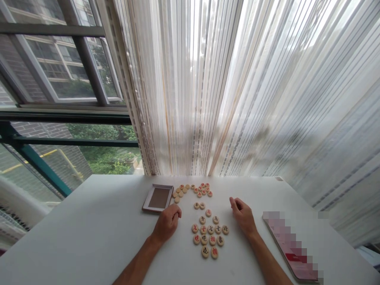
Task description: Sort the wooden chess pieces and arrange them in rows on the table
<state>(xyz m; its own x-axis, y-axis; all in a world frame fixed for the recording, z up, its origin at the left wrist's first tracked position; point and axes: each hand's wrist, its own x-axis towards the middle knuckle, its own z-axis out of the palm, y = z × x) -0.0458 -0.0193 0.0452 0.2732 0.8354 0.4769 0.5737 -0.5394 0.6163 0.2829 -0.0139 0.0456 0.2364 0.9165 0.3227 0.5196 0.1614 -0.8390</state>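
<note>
My left hand (168,223) rests on the white table in a loose fist, just in front of a shallow open box (157,198). On the other side, my right hand (243,215) is also curled closed, with its thumb on top. No object shows in either hand. Between them lie several round wooden Chinese chess pieces (211,229) in uneven rows, face up with red or black characters. A pair of black-marked pieces (199,206) sits above these rows. Farther back are a cluster of mostly red-marked pieces (203,190) and a group of mostly blank-faced pieces (181,191).
A pinkish flat case or board (287,245), partly pixelated, lies right of my right arm. The white table (89,245) ends at a striped sheer curtain (190,99). A window (59,67) stands at the left, with greenery and a building outside.
</note>
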